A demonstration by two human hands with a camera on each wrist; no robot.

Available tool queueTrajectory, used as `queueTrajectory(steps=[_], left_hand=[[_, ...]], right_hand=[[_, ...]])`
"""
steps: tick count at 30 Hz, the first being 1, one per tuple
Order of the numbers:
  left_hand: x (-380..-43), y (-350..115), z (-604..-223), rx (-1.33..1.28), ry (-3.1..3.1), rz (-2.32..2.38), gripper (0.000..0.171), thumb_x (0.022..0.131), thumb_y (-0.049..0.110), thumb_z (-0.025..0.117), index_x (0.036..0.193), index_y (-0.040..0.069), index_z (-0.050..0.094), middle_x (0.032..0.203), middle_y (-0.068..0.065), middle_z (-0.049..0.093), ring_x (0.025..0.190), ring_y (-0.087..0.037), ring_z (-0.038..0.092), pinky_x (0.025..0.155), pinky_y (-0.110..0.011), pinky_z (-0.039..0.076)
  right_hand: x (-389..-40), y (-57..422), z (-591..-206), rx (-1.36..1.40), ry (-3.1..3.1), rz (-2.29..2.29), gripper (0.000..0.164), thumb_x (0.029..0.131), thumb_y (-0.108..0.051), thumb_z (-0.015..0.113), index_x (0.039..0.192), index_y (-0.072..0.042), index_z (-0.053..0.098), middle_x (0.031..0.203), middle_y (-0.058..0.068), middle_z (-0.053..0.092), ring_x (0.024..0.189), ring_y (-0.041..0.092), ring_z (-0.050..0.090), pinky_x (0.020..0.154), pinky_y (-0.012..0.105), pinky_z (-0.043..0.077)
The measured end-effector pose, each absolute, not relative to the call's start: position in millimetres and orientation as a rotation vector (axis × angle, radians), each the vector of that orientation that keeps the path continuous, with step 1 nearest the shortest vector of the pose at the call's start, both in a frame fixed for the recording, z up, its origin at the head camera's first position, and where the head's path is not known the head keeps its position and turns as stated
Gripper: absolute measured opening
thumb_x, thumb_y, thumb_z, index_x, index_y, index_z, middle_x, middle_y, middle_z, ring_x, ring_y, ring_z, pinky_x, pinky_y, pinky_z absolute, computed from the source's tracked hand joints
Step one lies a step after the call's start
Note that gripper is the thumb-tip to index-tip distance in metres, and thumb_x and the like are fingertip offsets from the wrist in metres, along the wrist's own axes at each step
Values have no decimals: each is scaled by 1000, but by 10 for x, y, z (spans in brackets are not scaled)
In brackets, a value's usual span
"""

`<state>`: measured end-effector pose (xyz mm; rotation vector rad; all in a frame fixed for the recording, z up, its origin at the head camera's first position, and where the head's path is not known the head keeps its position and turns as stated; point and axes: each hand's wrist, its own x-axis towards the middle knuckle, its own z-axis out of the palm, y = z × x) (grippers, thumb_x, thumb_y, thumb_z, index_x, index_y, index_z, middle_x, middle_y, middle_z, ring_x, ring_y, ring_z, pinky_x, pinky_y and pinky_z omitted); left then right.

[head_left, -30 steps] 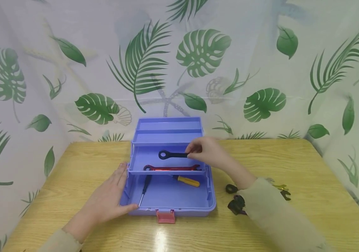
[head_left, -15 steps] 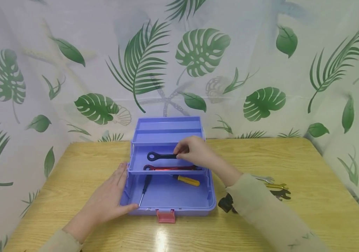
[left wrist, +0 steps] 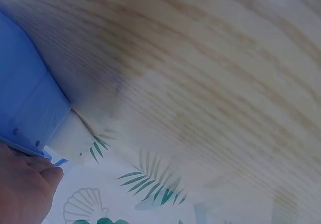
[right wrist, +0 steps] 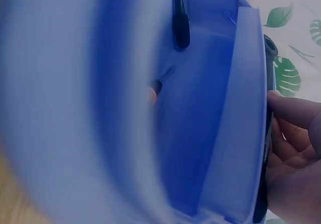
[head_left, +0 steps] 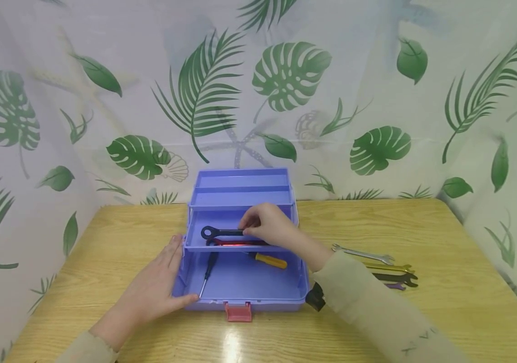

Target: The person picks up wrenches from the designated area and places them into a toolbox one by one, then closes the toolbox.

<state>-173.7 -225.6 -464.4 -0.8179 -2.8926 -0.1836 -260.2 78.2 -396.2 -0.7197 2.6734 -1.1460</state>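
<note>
In the head view a blue toolbox [head_left: 285, 290] stands with its tiers spread. My right hand [head_left: 269, 224] pinches a black wrench [head_left: 222, 232] over the middle tray [head_left: 194, 214], its ring end pointing left. A red wrench [head_left: 240, 242] lies along that tray's front, partly behind the hand. My left hand [head_left: 160, 280] rests on the box's left side, fingers straight, thumb on the front rim. Inside the bottom lie a black screwdriver [head_left: 209, 269] and a yellow-handled screwdriver [head_left: 271, 260]. The right wrist view shows the black wrench [right wrist: 271, 53] by the tray's edge.
On the table right of the box lie a silver wrench [head_left: 367, 253], a gold wrench [head_left: 392, 267], a black wrench [head_left: 396, 278] and a purple wrench [head_left: 396, 286], partly under the right sleeve. A pink latch [head_left: 238, 312] hangs at the box's front. A leaf-print curtain [head_left: 331, 101] stands behind.
My right hand has carried the black wrench left and then lower, nearer the red wrench. More of the wrenches on the table show. The left hand has stayed in place.
</note>
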Motion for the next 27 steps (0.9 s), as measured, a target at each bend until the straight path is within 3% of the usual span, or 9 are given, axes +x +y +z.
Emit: queueTrajectory(steps=[11,27], left_hand=[[-1751,-2249,-4623,-814,-2909,-199,123,88,71,70,160,-17,25,173,-33,18,160,-49,28,128,-56,37],[-1732,-2240,-4639,-792,-2920,-201,122,88,72,69,161,-16,25,173,-31,18,161,-47,26,128,-54,36]], right_hand=[[-2636,770,-4008,-665,2668,-1105,7,97,-3,75,101,-4,81,100,8,80,88,15,71,84,30,63],[-2637,895,-4076,-714,2711,-1158,12,96,0,73,107,0,80,107,12,81,100,24,76,93,36,65]])
